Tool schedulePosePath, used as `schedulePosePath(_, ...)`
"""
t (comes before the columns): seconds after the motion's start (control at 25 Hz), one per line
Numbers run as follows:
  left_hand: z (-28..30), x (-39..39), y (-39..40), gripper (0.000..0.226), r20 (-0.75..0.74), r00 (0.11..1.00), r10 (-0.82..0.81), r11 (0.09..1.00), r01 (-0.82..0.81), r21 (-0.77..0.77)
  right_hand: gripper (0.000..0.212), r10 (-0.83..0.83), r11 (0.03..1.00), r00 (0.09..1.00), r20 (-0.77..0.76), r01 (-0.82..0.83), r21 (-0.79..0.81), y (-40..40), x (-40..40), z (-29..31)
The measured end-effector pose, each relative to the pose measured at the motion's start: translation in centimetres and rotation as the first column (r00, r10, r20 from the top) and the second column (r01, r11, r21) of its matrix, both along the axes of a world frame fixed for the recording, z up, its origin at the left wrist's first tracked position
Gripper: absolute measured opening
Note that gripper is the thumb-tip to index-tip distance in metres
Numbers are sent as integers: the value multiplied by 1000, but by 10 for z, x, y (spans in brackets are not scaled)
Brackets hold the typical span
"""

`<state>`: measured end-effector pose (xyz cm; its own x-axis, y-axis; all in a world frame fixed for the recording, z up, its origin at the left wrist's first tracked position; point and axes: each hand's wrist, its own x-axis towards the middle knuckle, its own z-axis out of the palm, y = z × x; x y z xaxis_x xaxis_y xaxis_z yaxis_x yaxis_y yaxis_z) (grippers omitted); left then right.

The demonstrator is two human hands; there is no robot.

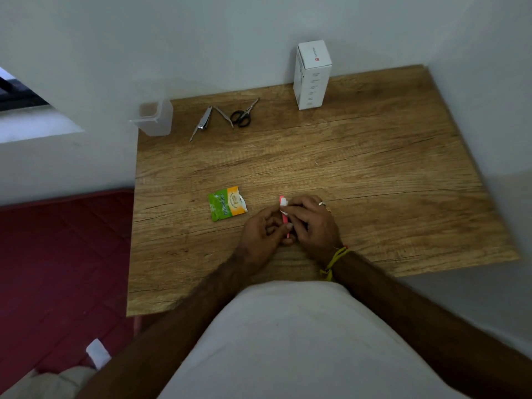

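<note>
Over the front middle of the wooden table (359,168), both hands meet around a thin pink stick-like tool (286,221). My left hand (263,234) grips its lower part with curled fingers. My right hand (312,223), with a ring and a yellow wrist thread, pinches a small white wipe or pad (283,203) against the tool's upper end. Much of the tool is hidden by the fingers. A torn green and orange sachet (226,203) lies flat on the table just left of the hands.
At the back of the table lie a nail clipper (201,123), metal tweezers (224,116) and small black-handled scissors (243,115). A translucent plastic container (155,118) stands at the back left corner, a tall white box (312,74) against the wall. A red mattress (63,254) lies left.
</note>
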<state>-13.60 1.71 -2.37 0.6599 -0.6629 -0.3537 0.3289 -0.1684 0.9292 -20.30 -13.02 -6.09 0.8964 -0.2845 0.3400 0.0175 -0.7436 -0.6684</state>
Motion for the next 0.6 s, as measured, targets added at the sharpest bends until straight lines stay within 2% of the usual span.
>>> schedulePosePath(0.28,-1,5,2,51,-26,999,-26,999,26,-27,20,-9,1000,1000,13,9,-11,-1,-6,5)
schedulePosePath(0.36,2,4,1,54,-15,1000,-24,1000,24,-4,17,-130,987,989,67,122,108,3,-5,8)
schedulePosePath(0.44,3,4,-1,57,-9,1000,-9,1000,9,10,12,-308,893,950,44,273,358,4,-2,15)
schedulePosePath(0.52,2,3,-1,60,-25,1000,-4,1000,4,17,13,-399,726,915,-63,357,588,2,5,18)
schedulePosePath(0.6,1,4,-1,63,-37,999,3,1000,-2,22,21,-407,629,903,-140,388,674,0,9,15)
